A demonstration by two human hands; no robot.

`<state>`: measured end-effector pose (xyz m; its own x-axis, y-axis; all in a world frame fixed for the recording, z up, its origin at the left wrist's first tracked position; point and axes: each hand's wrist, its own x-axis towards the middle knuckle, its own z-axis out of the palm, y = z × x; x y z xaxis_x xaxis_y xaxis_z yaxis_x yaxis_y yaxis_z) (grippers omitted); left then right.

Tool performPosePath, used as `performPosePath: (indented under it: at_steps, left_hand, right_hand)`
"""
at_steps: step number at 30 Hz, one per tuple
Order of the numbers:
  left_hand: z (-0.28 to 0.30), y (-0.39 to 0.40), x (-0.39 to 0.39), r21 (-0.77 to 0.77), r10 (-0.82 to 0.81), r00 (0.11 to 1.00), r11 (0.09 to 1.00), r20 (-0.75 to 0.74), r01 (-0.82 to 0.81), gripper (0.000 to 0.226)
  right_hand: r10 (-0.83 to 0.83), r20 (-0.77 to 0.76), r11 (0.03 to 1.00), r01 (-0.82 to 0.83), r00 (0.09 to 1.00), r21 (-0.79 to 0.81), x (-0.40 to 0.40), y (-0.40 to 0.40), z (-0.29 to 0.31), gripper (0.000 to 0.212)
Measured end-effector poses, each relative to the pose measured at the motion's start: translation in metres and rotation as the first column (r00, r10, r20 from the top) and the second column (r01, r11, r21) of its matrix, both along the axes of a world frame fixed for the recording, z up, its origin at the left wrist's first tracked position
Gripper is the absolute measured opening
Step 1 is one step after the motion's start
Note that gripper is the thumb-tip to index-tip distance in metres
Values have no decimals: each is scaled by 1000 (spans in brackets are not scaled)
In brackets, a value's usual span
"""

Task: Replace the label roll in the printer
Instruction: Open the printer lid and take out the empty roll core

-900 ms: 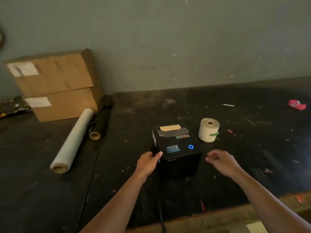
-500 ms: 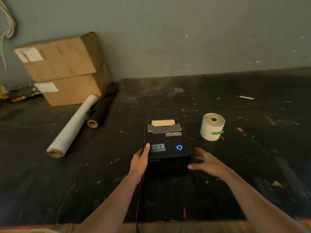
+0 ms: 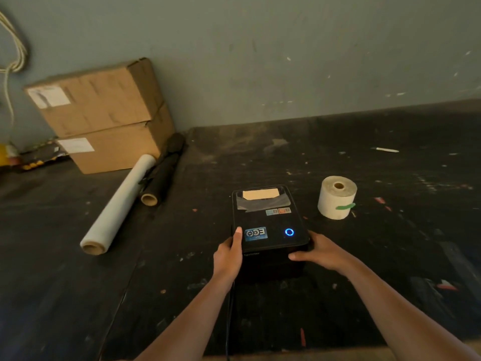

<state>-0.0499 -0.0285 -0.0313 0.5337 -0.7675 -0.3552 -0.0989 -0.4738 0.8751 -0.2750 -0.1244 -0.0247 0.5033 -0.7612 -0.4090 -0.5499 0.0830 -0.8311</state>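
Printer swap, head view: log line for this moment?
printer lid closed, light on | left hand and right hand grip its sides | label roll upright on table, right of printer

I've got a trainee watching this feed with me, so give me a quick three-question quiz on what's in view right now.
1. True or false: the printer lid is already open.
2. Which side of the printer does the label roll stand on? A) left B) right C) on top
3. Fill in: the ring light on the printer glows ____.

Key: 1 false, it is closed, with the left hand and right hand at its sides. 2 B. 3 blue.
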Motion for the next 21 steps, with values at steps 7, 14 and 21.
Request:
performPosePath:
  at_steps: [7, 14, 21]
  left_hand:
    - [-8, -1, -3, -28, 53, 998, 998, 19, -53, 66]
    - [-4, 0, -7, -43, 83, 992, 996, 95, -79, 46]
    - [-4, 0, -8, -58, 82, 975, 996, 205, -72, 48]
  right_hand:
    - [-31, -74, 997, 26, 997, -68, -1, 1, -6, 99]
    - [2, -85, 996, -9, 996, -86, -3, -1, -5, 106]
    - [44, -108, 985, -61, 993, -160, -4, -4, -4, 108]
